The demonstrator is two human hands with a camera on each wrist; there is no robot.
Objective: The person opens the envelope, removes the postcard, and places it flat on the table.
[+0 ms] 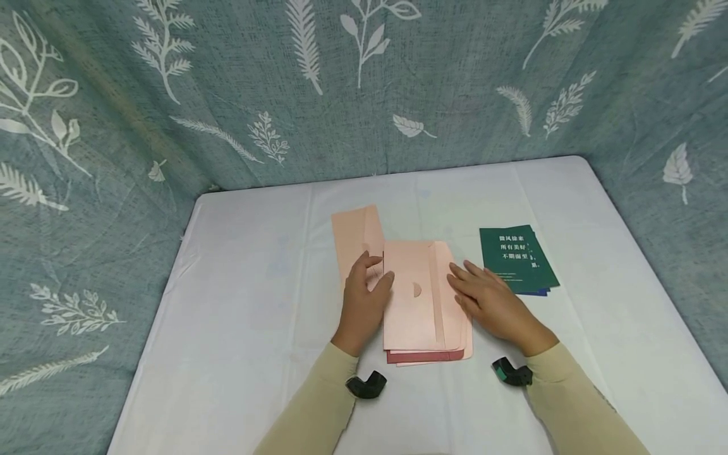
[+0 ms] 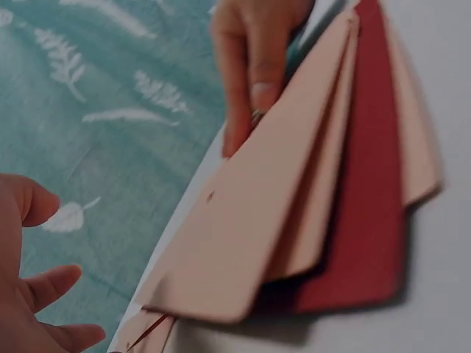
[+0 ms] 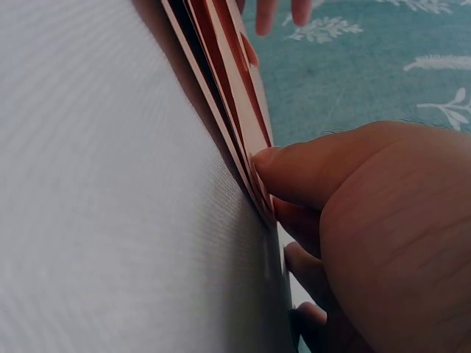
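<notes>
A stack of pale pink envelopes (image 1: 406,303) lies in the middle of the table, with a dark red one (image 2: 372,176) among them. Their edges are fanned out of line. My left hand (image 1: 364,300) is at the stack's left side, fingers spread and slightly bent, holding nothing. Under its fingertips lies another pink envelope (image 1: 355,234), partly hidden by the hand. At the stack's right edge, my right hand (image 1: 493,303) rests with fingers extended. In the right wrist view, its thumb (image 3: 294,170) presses against the layered envelope edges.
To the right of the stack, green cards (image 1: 514,259) with white writing overlap one another, and a blue card (image 1: 540,292) peeks out below. A white cloth (image 1: 244,284) covers the table. Blue-green leaf-patterned curtain (image 1: 352,139) surrounds its far side and flanks.
</notes>
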